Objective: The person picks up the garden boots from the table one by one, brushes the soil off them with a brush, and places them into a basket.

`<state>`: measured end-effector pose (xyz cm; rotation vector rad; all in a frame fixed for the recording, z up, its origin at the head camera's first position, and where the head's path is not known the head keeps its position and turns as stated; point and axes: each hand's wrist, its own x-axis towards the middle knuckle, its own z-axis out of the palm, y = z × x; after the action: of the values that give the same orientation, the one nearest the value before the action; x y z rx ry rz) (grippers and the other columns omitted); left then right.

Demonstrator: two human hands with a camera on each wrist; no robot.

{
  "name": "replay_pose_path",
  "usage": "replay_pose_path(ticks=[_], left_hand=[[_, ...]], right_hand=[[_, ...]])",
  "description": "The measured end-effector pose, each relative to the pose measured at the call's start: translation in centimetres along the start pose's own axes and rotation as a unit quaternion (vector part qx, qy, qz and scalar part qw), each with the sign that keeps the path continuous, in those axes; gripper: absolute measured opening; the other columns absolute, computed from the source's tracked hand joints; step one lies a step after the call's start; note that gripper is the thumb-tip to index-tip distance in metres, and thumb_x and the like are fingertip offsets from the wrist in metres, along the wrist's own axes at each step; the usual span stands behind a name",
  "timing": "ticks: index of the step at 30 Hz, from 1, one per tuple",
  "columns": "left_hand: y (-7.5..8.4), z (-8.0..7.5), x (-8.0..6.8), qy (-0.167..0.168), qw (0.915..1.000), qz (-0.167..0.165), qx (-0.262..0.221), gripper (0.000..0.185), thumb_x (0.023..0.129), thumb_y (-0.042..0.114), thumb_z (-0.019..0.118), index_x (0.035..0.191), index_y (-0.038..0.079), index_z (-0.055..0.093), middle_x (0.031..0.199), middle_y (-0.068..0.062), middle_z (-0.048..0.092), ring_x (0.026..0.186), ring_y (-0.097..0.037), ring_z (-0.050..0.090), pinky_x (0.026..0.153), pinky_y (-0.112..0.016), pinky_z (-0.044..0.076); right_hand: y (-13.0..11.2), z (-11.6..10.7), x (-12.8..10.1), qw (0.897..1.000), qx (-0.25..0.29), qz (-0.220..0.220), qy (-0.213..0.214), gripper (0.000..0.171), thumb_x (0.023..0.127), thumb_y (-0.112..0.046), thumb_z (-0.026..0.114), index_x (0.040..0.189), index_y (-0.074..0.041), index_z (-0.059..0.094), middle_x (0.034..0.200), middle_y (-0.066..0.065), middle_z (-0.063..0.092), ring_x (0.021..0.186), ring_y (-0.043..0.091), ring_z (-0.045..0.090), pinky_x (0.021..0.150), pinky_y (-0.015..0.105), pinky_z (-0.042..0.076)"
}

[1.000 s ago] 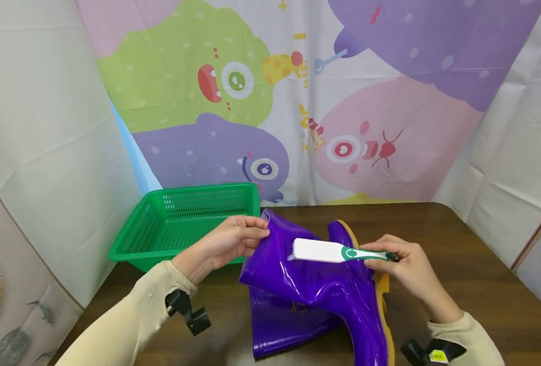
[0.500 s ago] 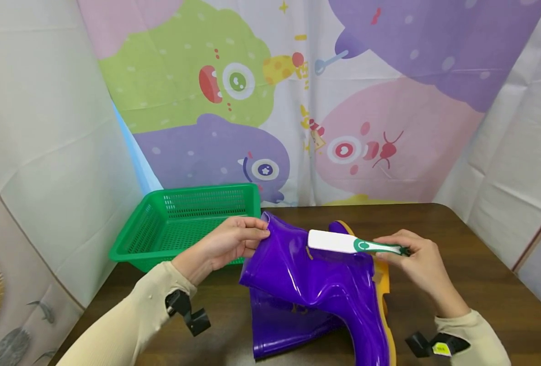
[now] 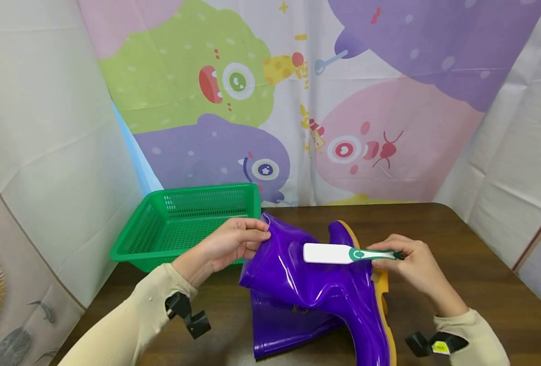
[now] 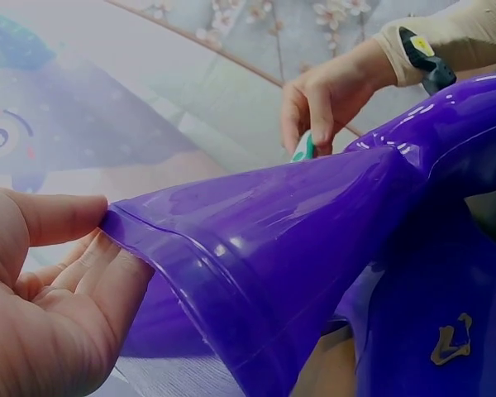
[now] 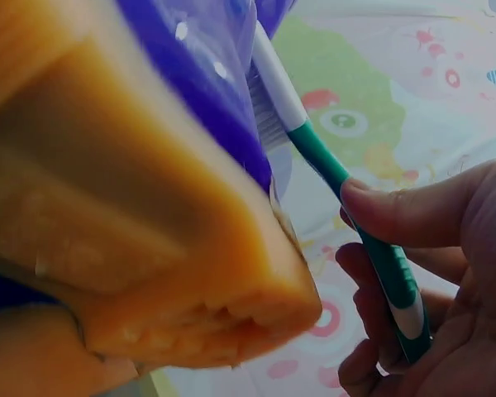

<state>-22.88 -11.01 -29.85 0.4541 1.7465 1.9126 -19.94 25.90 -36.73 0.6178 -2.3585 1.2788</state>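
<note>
A glossy purple rubber boot (image 3: 311, 284) with a yellow sole (image 3: 382, 305) lies on its side on the brown table (image 3: 471, 284), over a second purple boot (image 3: 284, 325). My left hand (image 3: 233, 241) pinches the rim of the boot's shaft (image 4: 140, 236) between thumb and fingers. My right hand (image 3: 409, 264) grips the green handle of a white-and-green brush (image 3: 343, 253), whose head rests on the boot's shaft. In the right wrist view the brush (image 5: 331, 174) runs past the orange-yellow heel (image 5: 149, 248), bristles against the purple rubber.
A green perforated plastic basket (image 3: 185, 221) sits at the table's back left, just beyond my left hand. A cartoon-monster curtain (image 3: 297, 101) hangs behind the table. White cloth walls stand at both sides. Bare table shows on the right.
The brush went right and up along the boot's shaft, then came back slightly left and down. My left hand kept its pinch on the rim; the boots stayed put.
</note>
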Motion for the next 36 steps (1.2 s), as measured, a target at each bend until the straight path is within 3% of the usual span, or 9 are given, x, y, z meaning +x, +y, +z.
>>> replay_pose_path(ticks=[6,22,25,30,36], left_hand=[[-0.1,0.1,-0.2,0.0,1.0,0.001,-0.002,0.015,0.099,0.0,0.051,0.094,0.008,0.063,0.086,-0.002,0.071,0.076,-0.014,0.07,0.072,-0.029,0.057],[-0.1,0.1,-0.2,-0.005,1.0,0.007,-0.004,0.016,0.099,0.0,0.051,0.094,0.009,0.063,0.084,-0.001,0.07,0.075,-0.013,0.069,0.071,-0.029,0.057],[-0.1,0.1,-0.2,-0.009,0.9999,0.008,-0.006,0.016,0.099,0.0,0.051,0.095,0.009,0.062,0.085,-0.001,0.069,0.075,-0.013,0.069,0.072,-0.029,0.057],[-0.1,0.1,-0.2,-0.01,0.9999,0.009,-0.007,0.016,0.099,0.0,0.05,0.095,0.009,0.062,0.084,-0.001,0.069,0.076,-0.013,0.069,0.072,-0.029,0.057],[-0.1,0.1,-0.2,-0.011,0.9999,0.011,-0.007,0.016,0.099,0.0,0.05,0.094,0.009,0.063,0.084,-0.001,0.069,0.075,-0.013,0.069,0.071,-0.029,0.057]], right_hand=[[0.1,-0.2,0.1,0.996,-0.077,0.0,0.052,0.024,0.07,-0.001,0.086,0.092,-0.008,0.08,0.076,-0.003,0.067,0.069,0.005,0.055,0.057,0.02,0.042],[0.8,-2.2,0.1,0.99,-0.12,0.019,0.07,0.024,0.072,-0.003,0.086,0.095,-0.007,0.079,0.075,-0.008,0.066,0.064,0.004,0.051,0.054,0.021,0.04],[0.8,-2.7,0.0,0.991,-0.105,0.023,0.082,0.025,0.073,-0.001,0.086,0.097,-0.004,0.079,0.077,-0.009,0.066,0.064,0.004,0.05,0.053,0.021,0.039],[0.4,-2.8,0.0,0.996,-0.015,0.028,0.087,0.027,0.074,0.006,0.083,0.099,0.003,0.076,0.08,-0.006,0.069,0.068,0.006,0.052,0.053,0.021,0.041],[-0.1,-1.9,0.2,0.996,0.072,0.008,0.053,0.026,0.074,0.014,0.078,0.099,0.008,0.074,0.082,-0.002,0.069,0.069,0.008,0.055,0.055,0.021,0.045]])
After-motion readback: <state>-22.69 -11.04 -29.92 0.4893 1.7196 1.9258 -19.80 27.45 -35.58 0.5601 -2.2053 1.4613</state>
